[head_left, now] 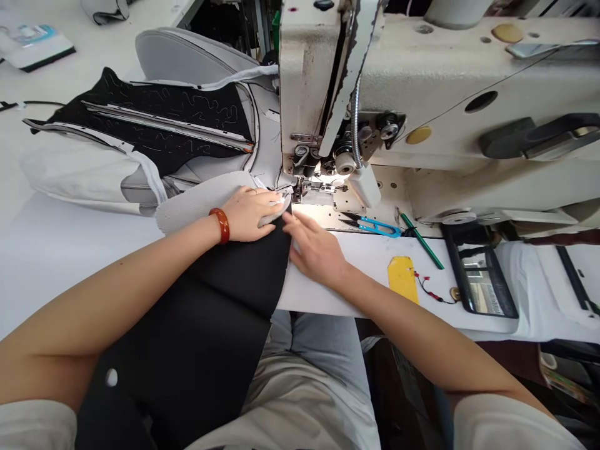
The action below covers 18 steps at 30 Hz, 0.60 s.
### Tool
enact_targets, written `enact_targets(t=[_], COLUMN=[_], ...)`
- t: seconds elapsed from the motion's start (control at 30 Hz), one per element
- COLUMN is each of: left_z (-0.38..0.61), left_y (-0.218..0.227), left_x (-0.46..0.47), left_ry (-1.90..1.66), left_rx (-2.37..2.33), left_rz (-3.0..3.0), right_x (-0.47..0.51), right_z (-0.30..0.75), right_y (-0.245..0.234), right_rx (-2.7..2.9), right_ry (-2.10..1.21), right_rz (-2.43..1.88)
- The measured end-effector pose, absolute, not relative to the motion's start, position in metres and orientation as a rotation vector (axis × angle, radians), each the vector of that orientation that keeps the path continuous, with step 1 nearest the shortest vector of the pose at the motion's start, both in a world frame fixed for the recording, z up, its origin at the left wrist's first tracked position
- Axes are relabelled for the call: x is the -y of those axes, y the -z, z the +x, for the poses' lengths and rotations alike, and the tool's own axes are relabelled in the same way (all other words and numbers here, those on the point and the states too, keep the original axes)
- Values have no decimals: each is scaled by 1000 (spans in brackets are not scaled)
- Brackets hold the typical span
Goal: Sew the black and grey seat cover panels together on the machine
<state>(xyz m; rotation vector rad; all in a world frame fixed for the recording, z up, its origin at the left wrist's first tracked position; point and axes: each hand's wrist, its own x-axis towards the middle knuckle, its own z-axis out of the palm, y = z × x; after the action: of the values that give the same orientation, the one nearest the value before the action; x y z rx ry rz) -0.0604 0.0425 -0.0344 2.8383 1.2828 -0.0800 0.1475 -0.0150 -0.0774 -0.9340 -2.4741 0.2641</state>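
My left hand, with a reddish-brown bangle at the wrist, lies with fingers stretched over a light grey mesh fabric piece, pressing it down near the needle area of a sewing machine. Under the grey piece runs a large black fabric panel, which drapes over the table edge onto the lap. At the panel's right edge, close to the machine's foot, my right hand has curled fingers around the black fabric. Its fingertips are partly hidden against the cloth.
Blue thread snips and a green pencil lie right of the needle. Farther right are a yellow tag and a black phone-like device. A sewn grey-and-black bag part spreads behind my left hand.
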Motion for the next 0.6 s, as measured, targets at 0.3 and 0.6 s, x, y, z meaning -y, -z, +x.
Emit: enact_targets(t=[0.3, 0.6], left_z=[-49, -34], left_y=[45, 46], left_x=[-73, -86], left_ry=[-40, 126], left_rx=[-1483, -1660], left_rz=[2864, 2709], right_x=[-8, -8], right_z=[125, 123], right_y=[74, 76], right_rx=[2745, 2750], right_ry=[-86, 5], right_rz=[-1057, -1057])
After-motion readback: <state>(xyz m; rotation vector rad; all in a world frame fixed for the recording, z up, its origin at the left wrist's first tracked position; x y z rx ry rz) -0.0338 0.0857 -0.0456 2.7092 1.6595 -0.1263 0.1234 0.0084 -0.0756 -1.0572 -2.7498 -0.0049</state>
